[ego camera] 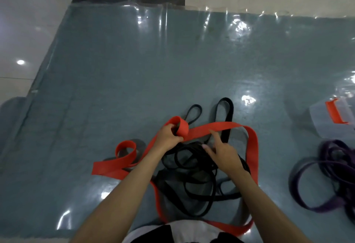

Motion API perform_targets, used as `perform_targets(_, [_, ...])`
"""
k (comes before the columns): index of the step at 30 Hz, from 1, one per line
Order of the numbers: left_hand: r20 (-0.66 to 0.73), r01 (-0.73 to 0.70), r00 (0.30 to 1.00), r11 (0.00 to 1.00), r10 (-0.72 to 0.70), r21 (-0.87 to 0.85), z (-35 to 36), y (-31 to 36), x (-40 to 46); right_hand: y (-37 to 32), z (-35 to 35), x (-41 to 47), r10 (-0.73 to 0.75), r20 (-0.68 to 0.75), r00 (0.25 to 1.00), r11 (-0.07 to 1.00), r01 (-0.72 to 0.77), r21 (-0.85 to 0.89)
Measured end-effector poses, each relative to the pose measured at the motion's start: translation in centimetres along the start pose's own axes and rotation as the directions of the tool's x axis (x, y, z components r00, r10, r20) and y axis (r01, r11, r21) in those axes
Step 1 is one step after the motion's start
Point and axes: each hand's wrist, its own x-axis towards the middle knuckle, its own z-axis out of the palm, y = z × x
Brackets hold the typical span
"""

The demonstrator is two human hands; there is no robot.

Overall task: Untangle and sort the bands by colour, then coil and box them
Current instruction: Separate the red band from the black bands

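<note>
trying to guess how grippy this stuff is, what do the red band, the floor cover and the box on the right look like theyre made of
Red band: likely matte rubber or latex; flat, bends in soft loops, no shine.
Floor cover: seems a clear glossy plastic sheet over blue-grey carpet; wrinkles and glare.
Box: translucent hard plastic, orange latch.

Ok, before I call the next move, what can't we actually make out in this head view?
- Box: cut off by the right edge; contents not visible.
- Purple bands: run off the right edge; count unclear.
- Black bands: overlapping tangle, partly under the right hand; number unclear.
- Red band: its near end passes under the body at the bottom edge; the left hand covers part of the coil.
</note>
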Motion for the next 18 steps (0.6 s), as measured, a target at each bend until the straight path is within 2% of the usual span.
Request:
perform_targets(3, [0.026,-0.043,0.999,0.996,0.041,0.074,-0.4,-0.7,-0.4,-0.3,-0.2,1.3,-0.050,-0.022,0.998,0.980,0.045,-0.195])
perform_targets(5, [-0.018,-0.097,0.995,0.990,0.099,0.105,-0.4,-0.7,-0.9,-0.7,-0.2,2.3,-0.087,0.013,0.996,0.942,0.087,-0.323])
perform_targets(7, [-0.072,-0.136,0.985,0.967,0.154,0.216,-0.4,-0.6,-1.4,-1.4,-0.3,3.3,-0.111,0.050,0.993,0.921,0.122,-0.371])
perform_targets(10, [-0.058,-0.165,0.980,0.934,0.192,0.318,-0.1,-0.7,-2.6,-2.7,-0.5,4.4,-0.208,0.066,0.976,0.890,0.217,-0.400])
perform_targets(14, [-0.137,-0.229,0.955,0.948,0.263,0.220,-0.1,-1.4,-4.4,-3.6,-0.1,3.7,-0.242,0.148,0.959,0.921,0.276,-0.277])
perform_targets(18, [-0.216,-0.288,0.922,0.942,0.322,0.173,-0.8,-2.2,-5.6,-5.0,1.0,2.3,-0.155,0.124,0.980,0.987,0.147,0.066])
